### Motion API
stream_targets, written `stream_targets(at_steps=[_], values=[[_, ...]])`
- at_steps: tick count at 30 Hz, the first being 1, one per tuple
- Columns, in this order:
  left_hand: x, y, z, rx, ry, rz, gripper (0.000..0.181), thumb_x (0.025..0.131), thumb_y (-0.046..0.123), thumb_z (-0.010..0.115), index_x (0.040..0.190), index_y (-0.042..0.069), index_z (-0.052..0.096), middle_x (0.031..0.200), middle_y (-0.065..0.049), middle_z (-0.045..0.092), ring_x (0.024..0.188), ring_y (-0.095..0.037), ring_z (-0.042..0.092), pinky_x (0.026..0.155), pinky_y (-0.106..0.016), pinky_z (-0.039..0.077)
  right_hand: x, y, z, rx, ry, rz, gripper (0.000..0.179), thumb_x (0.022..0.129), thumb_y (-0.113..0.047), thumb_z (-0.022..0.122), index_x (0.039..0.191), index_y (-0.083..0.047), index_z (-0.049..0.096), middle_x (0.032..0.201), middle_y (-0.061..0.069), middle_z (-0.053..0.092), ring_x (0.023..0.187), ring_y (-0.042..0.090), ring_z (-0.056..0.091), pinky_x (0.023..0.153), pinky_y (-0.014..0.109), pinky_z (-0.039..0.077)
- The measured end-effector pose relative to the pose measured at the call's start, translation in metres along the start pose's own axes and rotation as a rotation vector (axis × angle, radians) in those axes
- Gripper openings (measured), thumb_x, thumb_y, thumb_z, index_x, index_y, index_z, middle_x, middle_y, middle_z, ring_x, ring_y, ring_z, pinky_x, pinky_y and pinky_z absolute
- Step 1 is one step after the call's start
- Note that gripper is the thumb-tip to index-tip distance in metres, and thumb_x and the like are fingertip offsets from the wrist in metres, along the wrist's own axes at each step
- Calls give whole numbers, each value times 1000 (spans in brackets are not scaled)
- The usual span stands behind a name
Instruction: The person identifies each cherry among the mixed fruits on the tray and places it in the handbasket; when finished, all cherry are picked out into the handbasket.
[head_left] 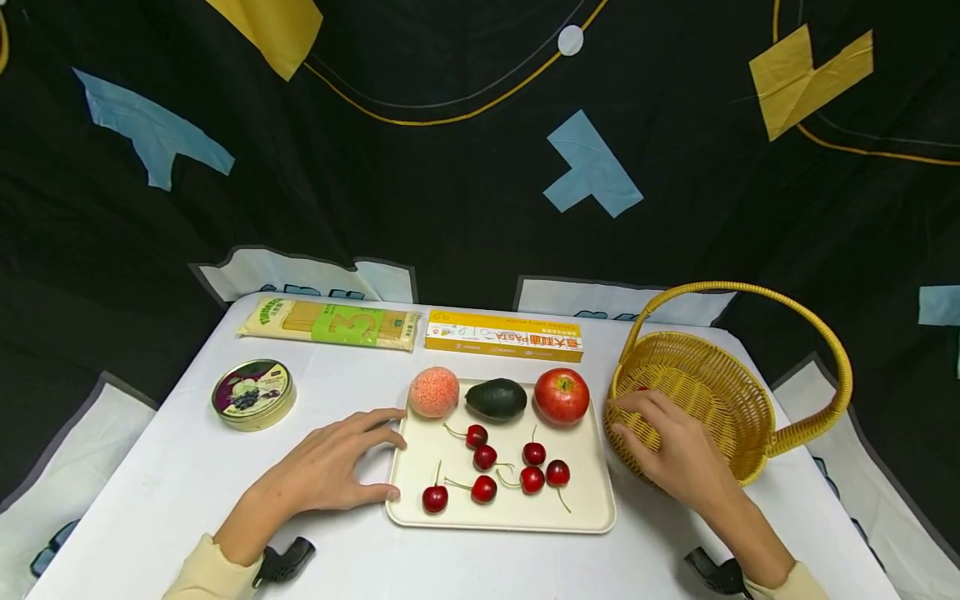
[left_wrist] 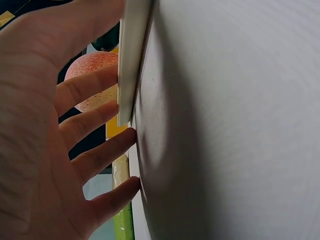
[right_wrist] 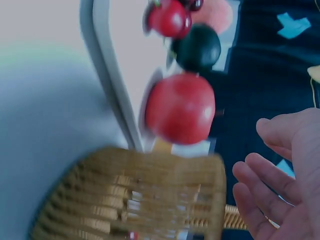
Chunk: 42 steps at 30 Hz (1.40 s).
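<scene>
My left hand touches the left rim of a cream tray with spread fingertips and thumb. On the tray several red cherries with stems lie in front of a pink speckled round fruit, a dark green avocado and a red apple. My right hand is over the left side of a yellow wicker basket, fingers loosely bent. In the right wrist view nothing sits between its thumb and fingers. A bit of red shows in the basket beside those fingers.
A pack of noodles and a yellow-and-white pasta box lie behind the tray. A round tin stands at the left. The basket's tall handle arches up at the right. A black curtain hangs behind the white table.
</scene>
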<state>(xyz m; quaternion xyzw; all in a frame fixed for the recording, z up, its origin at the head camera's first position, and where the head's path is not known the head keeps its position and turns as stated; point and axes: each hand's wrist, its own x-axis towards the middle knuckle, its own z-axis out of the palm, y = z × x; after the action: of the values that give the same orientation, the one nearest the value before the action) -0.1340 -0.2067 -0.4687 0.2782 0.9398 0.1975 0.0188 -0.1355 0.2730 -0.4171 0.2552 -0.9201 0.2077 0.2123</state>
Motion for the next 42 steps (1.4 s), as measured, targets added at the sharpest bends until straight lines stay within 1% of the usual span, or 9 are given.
stream_targets(at_steps=[6,11,14,18,22,24,29,36,42], values=[[-2,-1,-1,11,8,3,54,82,64,86,124,33,72,162,2,52,144,-30,55,109,-60,52,-4,-16,17,67,-44,-57,37,86,-7,90,118,-18,76,117,-4,73,101,18,74,81,37,66],[-1,-1,0,6,5,4,54,83,64,86,125,33,72,163,3,51,144,-30,55,109,-60,52,-10,-22,29,171,-140,-113,39,83,0,90,116,-16,76,121,-5,72,100,17,72,78,33,66],[0,-1,1,5,4,3,54,83,64,86,125,33,72,163,4,51,144,-29,55,109,-59,52,-12,-25,34,213,-223,-108,40,84,2,89,118,-15,77,124,-4,72,104,16,73,81,31,65],[0,-2,2,8,8,4,53,82,63,87,125,33,72,163,4,51,145,-29,55,109,-59,52,-14,-26,38,226,-328,-76,38,87,-2,87,120,-19,78,127,-6,71,111,14,72,88,30,64],[0,-2,2,9,10,7,54,82,63,87,124,33,72,163,3,51,144,-29,56,109,-58,53,-16,-26,41,238,-394,-68,33,91,-9,87,120,-22,79,126,-12,71,115,11,70,94,32,63],[-1,-2,2,10,9,8,54,82,63,87,124,33,72,162,3,52,144,-28,56,109,-57,53,-16,-26,42,250,-412,-73,32,92,-11,86,121,-23,78,125,-15,70,115,9,70,95,32,62],[-1,-2,3,8,11,4,54,82,64,86,124,34,72,163,4,51,144,-28,55,108,-58,53,-17,-23,46,280,-438,-94,35,93,-10,85,123,-25,78,125,-15,71,114,8,70,94,31,62],[-2,-2,3,6,12,2,53,82,63,87,125,34,72,163,4,51,145,-28,55,108,-59,53,-17,-20,50,319,-489,-83,38,95,-8,83,125,-30,77,126,-14,70,116,9,69,93,31,62],[-1,-2,3,3,6,4,54,82,62,87,125,33,72,164,4,50,146,-28,54,108,-58,53,-19,-18,53,319,-480,-95,37,94,-8,84,123,-30,78,123,-15,70,111,7,68,89,29,61]])
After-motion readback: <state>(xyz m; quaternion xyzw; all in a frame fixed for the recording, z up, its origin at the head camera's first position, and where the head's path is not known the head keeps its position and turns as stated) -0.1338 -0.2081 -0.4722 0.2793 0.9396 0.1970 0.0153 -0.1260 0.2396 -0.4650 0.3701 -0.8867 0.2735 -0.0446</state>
